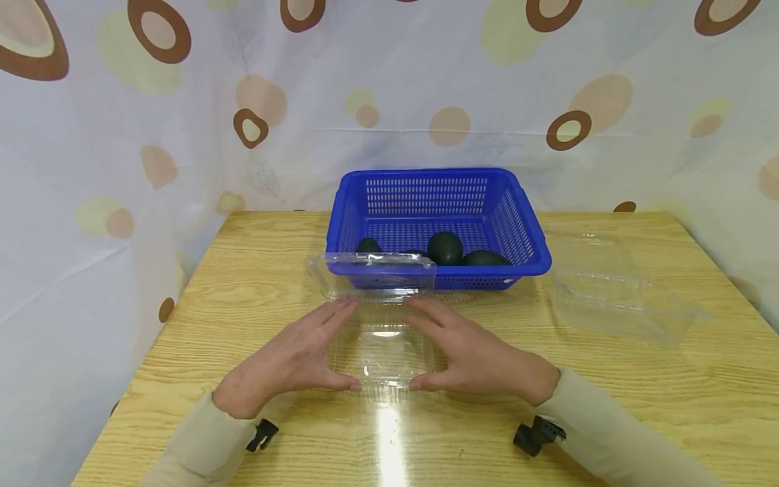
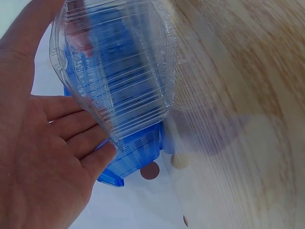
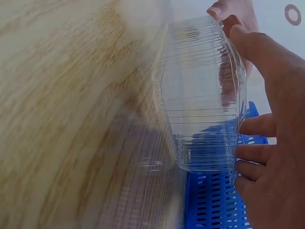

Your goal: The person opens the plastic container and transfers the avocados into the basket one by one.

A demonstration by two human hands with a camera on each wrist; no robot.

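A clear plastic clamshell container stands on the table with its lid raised at the far side, in front of the basket. My left hand holds its left side, thumb at the near edge and fingers along the side. Opposite it, my right hand holds the right side in the same way. From the left wrist, the fingers of the left hand touch the container's rim. The ribbed wall of the container shows in the right wrist view, with the right-hand fingers at its rim.
Behind the container stands a blue plastic basket with several dark green avocado-like fruits in it. Another clear container sits open to the right on the wooden table. A patterned cloth hangs at the back.
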